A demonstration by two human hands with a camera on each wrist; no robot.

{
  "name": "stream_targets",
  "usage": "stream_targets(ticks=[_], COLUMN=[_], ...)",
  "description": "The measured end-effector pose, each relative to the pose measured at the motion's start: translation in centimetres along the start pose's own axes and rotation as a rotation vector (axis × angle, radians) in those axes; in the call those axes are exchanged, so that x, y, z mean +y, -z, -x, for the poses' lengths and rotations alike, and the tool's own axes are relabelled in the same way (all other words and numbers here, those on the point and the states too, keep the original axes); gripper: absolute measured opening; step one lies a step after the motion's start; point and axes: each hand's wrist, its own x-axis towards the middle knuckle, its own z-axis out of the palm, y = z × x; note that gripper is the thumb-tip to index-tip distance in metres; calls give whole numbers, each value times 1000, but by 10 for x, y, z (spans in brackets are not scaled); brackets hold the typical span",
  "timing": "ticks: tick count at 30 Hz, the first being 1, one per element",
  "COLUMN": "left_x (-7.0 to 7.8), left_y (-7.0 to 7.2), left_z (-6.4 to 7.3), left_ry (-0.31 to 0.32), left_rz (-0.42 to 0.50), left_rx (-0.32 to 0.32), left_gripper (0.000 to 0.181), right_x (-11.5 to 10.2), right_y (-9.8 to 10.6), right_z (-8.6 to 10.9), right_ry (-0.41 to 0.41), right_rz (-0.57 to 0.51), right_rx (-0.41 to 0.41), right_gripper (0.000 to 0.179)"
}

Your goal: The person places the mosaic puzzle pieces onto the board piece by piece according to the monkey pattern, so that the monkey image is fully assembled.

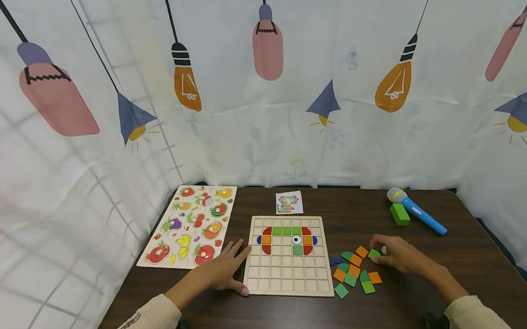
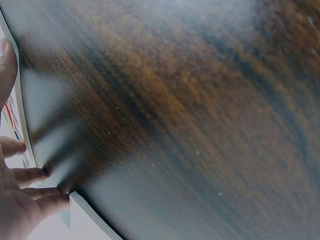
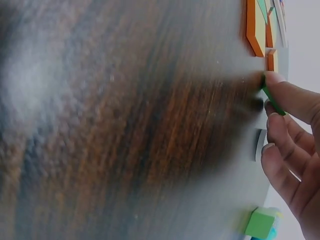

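Note:
My left hand (image 1: 221,270) touches the left edge of a wooden grid board (image 1: 279,273), fingers spread and thumb at its lower corner. Red, orange, green and blue pieces, plus an eye tile (image 1: 296,240), lie in the board's upper cells. To the right of the board, my right hand (image 1: 399,255) pinches a green tile (image 3: 274,101) between thumb and fingers, just above the table. Beside that hand is a loose cluster of orange tiles (image 1: 354,271) and green tiles (image 1: 341,291). A white piece (image 3: 260,144) is partly hidden behind the right fingers.
A small picture card (image 1: 289,210) lies behind the board. To the left is a fruit puzzle board (image 1: 191,226). A blue toy microphone (image 1: 422,216) and a green block (image 1: 399,214) sit at the back right. A printed curtain (image 1: 254,150) hangs behind the table.

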Motion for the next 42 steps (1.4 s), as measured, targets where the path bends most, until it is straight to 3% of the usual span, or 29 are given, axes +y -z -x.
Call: stream_targets(ticks=[8,13,21,31,42], left_x=[-1,-1,0,-2,-2], left_y=[-1,-1,0,-1,0], left_z=[0,1,0,-2,0], left_ry=[-10,-10,-4,0,-1], left_rz=[-5,-5,-12,-27,-15], left_rx=[10,12,5,1,-2], left_gripper=[112,113,113,114,113], right_x=[-5,-16,-40,-87,-135], right_y=[0,2,-6,-34,-66], right_z=[-3,-7,-22,-64,-118], right_ry=[46,37,109,56,161], right_rz=[-32,-37,-174,-328,-355], right_rx=[37,84,114,25,25], right_gripper=[31,26,32,31,29])
